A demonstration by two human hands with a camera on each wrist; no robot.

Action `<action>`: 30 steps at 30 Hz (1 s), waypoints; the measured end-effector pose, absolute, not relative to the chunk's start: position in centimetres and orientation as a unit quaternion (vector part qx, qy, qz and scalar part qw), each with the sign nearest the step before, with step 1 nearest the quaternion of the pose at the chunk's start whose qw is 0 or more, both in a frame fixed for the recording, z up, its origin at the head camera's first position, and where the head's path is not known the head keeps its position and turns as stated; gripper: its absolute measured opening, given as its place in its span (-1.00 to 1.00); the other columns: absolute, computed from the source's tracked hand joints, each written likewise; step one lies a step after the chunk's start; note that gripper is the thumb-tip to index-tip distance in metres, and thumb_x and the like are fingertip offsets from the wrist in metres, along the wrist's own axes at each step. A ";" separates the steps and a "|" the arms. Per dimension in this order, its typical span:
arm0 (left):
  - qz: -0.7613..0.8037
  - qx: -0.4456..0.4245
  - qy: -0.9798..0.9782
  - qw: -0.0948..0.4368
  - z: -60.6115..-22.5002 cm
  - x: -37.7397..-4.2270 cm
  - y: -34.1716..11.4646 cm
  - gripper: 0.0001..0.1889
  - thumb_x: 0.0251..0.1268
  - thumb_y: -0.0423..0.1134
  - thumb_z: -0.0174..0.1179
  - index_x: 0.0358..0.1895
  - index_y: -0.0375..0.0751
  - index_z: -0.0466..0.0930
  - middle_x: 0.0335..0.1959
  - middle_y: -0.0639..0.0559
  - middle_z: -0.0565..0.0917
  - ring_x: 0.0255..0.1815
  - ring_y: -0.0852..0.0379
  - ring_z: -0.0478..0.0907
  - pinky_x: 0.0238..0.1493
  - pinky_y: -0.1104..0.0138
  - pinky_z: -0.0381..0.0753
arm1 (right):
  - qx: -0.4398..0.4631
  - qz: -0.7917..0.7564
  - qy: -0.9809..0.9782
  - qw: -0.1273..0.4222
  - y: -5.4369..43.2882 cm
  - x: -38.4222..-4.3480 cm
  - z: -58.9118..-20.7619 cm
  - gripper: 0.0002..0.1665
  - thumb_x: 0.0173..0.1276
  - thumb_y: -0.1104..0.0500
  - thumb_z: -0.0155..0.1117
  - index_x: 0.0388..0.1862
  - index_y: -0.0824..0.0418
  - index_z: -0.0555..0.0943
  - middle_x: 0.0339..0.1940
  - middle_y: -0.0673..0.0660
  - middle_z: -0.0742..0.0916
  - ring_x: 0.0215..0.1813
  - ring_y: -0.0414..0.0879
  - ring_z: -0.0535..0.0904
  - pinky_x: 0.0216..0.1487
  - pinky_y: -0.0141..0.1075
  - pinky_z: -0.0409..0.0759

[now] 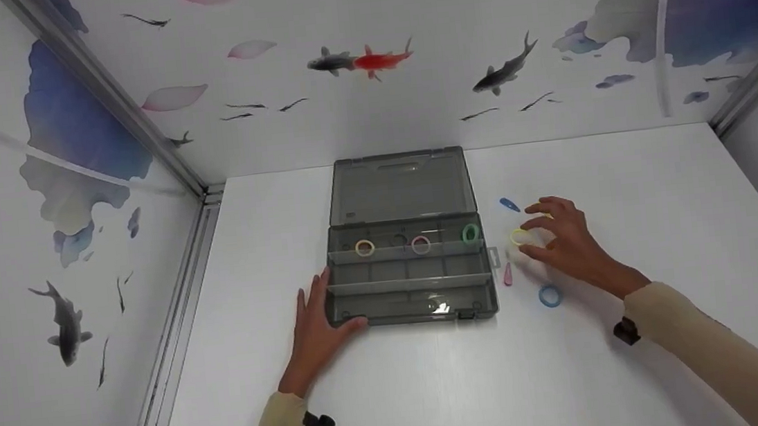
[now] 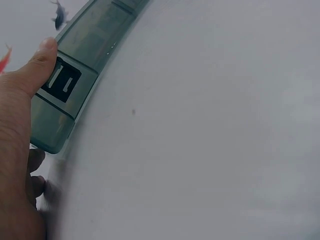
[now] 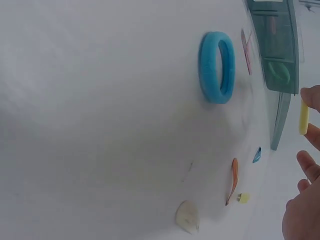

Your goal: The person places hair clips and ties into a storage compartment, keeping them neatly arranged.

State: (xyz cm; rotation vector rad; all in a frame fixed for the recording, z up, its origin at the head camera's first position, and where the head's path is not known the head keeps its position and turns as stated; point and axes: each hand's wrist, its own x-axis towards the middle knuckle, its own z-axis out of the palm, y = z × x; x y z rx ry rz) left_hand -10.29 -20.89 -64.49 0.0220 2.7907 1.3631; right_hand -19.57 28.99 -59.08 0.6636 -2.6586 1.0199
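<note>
My right hand (image 1: 566,240) pinches a yellow hair tie (image 3: 304,119) between thumb and fingers, to the right of a grey see-through divided box (image 1: 412,303). The box lies with its lid (image 1: 401,186) tipped back. In its back row sit an orange hair tie (image 1: 357,248), a pink hair tie (image 1: 413,246) and a green hair tie (image 1: 466,234). My left hand (image 1: 314,337) rests at the box's front left corner, thumb along the front wall and fingers straight beside the left wall. A blue hair tie (image 3: 206,70) lies on the table below my right hand.
Right of the box lie a blue hair clip (image 1: 509,204) and a pink hair clip (image 1: 508,274). The right wrist view also shows an orange clip (image 3: 234,177), a small yellow piece (image 3: 243,198) and a whitish flat piece (image 3: 187,217). A printed wall (image 1: 398,121) rises behind the box.
</note>
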 end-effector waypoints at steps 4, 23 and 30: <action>0.441 0.011 0.897 0.014 -64.6 -10.4 -20.9 0.28 0.16 0.44 0.55 0.85 0.34 -0.06 0.87 -0.08 -0.05 0.83 -0.42 -0.37 0.65 -0.51 -0.08 | 0.228 0.359 -0.900 0.097 28.2 -20.5 -58.8 -0.64 0.30 0.29 0.70 0.05 0.29 0.82 0.40 0.40 0.62 0.60 0.38 0.24 0.53 0.50 0.03; 0.444 0.026 0.896 0.006 -64.7 -10.6 -20.9 0.30 0.15 0.40 0.58 0.86 0.25 -0.06 0.85 -0.17 -0.03 0.82 -0.45 -0.35 0.68 -0.45 -0.09 | 0.269 0.358 -0.890 0.082 24.3 -23.2 -58.3 -0.66 0.35 0.24 0.69 0.03 0.35 0.81 0.35 0.39 0.64 0.57 0.39 0.28 0.52 0.47 0.08; 0.439 0.019 0.898 0.007 -64.8 -10.5 -21.1 0.31 0.14 0.42 0.58 0.86 0.27 -0.06 0.86 -0.15 -0.04 0.82 -0.45 -0.35 0.67 -0.48 -0.09 | 0.272 0.348 -0.896 0.057 22.4 -24.0 -58.2 -0.66 0.39 0.18 0.68 0.04 0.30 0.81 0.40 0.35 0.62 0.60 0.35 0.26 0.57 0.43 0.08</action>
